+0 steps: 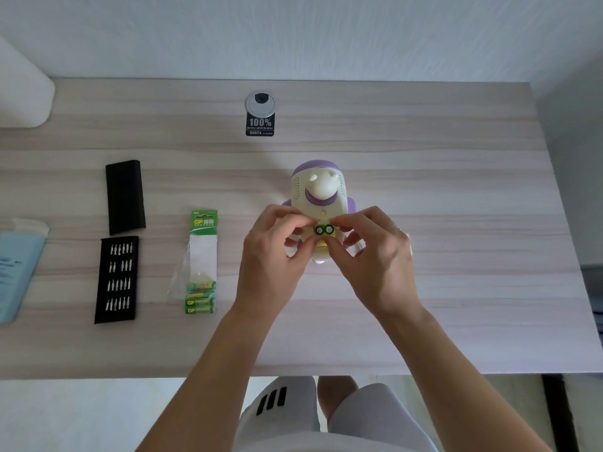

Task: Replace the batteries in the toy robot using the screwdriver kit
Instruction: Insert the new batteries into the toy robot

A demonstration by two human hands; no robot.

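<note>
Both hands work at the battery bay of the toy robot in the middle of the table.

The toy robot (318, 190), cream with purple trim, lies with its head toward the far edge. Two green batteries (323, 230) show end-on, side by side, at its near end. The left hand (277, 249) grips the toy's near end with curled fingers, its forefinger tip just beside the left battery. The right hand (368, 252) pinches the batteries between forefinger above and thumb below; how firmly, I cannot tell. A battery pack (200, 262), partly emptied, lies left of the hands. Further toward the left edge, a black bit tray (117, 278) lies with a black sleeve (125, 197) beyond it, and a blue booklet (16, 269) lies at the left edge. A round cable port (260, 104) sits near the far edge.
</note>
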